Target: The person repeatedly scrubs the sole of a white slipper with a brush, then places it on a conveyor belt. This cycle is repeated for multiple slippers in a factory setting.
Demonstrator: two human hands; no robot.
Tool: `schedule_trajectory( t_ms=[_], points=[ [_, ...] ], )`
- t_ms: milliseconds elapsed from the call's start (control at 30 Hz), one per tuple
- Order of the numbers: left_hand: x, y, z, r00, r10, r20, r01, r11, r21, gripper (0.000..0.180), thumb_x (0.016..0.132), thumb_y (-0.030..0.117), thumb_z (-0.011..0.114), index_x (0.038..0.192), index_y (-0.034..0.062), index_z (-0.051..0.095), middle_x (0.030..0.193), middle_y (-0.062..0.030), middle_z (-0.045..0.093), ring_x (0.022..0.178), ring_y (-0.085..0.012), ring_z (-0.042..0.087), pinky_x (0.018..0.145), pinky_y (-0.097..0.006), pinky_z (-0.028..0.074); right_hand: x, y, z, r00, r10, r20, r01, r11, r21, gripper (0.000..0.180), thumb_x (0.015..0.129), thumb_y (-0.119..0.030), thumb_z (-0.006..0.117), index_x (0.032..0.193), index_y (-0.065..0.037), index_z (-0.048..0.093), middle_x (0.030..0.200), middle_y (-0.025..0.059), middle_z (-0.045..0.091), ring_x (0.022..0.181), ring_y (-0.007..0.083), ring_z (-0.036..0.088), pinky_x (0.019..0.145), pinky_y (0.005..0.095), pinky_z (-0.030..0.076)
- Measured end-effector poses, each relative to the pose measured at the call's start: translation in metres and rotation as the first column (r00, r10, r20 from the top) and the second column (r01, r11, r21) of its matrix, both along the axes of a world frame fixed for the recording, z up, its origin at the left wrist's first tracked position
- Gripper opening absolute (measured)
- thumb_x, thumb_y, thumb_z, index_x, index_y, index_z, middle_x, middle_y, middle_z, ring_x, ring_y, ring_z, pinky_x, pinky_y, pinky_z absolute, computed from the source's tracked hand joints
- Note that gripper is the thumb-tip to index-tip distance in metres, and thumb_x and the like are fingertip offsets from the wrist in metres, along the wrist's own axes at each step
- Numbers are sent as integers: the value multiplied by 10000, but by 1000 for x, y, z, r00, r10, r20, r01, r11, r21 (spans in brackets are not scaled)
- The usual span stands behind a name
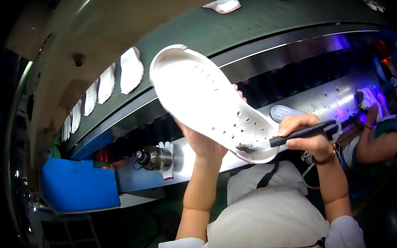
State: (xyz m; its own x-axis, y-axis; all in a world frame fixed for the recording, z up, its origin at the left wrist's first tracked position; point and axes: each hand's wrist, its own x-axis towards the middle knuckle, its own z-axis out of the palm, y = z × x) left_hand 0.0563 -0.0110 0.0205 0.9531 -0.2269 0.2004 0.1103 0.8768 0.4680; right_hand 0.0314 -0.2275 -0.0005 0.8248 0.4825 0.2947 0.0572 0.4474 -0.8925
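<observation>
A white shoe sole [191, 94], dished with a raised rim and dotted with small holes near its lower end, is tilted up in front of me. My left hand [203, 135] grips it from underneath by its side edge, some fingertips showing past the far edge. My right hand [303, 136] is closed round the black handle of a flat brush [279, 141]. The brush's dark tip reaches the sole's inner surface near the lower end, beside the holes. A beaded bracelet circles my right wrist.
Several white soles [131, 71] lie along a green conveyor belt [172, 34]. On the metal bench [134, 174] stand a dark bottle [154, 157] and a white glove [168, 167]. A pale perforated sole [283, 112] lies beyond my right hand. Another person's arm [375, 146] is at right.
</observation>
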Motion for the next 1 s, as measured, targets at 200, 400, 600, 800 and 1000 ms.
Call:
schedule_trajectory(
  t_ms=[200,400,600,800,1000],
  points=[
    [-27,-25,-28,985,-145,94,157,978,-136,1003,617,767,383,1316,78,173,1245,-182,340,1101,-332,406,877,-501,382,-28,28,12,986,-132,-105,123,989,-87,186,712,43,605,894,17,574,909,117,598,806,100,557,713,195,442],
    [-21,-21,-46,992,-119,-35,110,978,-178,921,664,705,431,1273,36,258,1211,-186,383,1016,-333,475,772,-513,453,-24,35,13,911,-186,369,295,918,-265,204,637,-15,667,832,-44,616,837,57,634,696,143,546,663,254,405],
    [-12,-15,-46,980,-185,69,193,970,-148,863,691,678,428,1283,71,263,1213,-186,391,1030,-346,464,791,-521,424,-13,16,23,960,71,273,-14,978,-206,189,665,-42,676,847,-35,625,809,77,634,721,137,587,639,233,449],
    [-5,7,-42,962,-229,-148,270,877,397,689,775,514,474,1212,-4,352,1113,-188,478,953,-284,532,781,-390,468,16,0,28,863,398,312,-235,861,-451,193,658,-12,674,839,11,609,834,105,634,767,178,616,709,250,477],
    [7,0,-4,882,-323,-343,467,700,541,478,809,371,526,1090,-13,471,936,-107,574,792,-138,590,666,-264,498,20,-4,16,924,289,249,-160,886,-434,173,682,19,646,851,16,608,876,120,625,823,187,604,752,264,466]
  ],
)
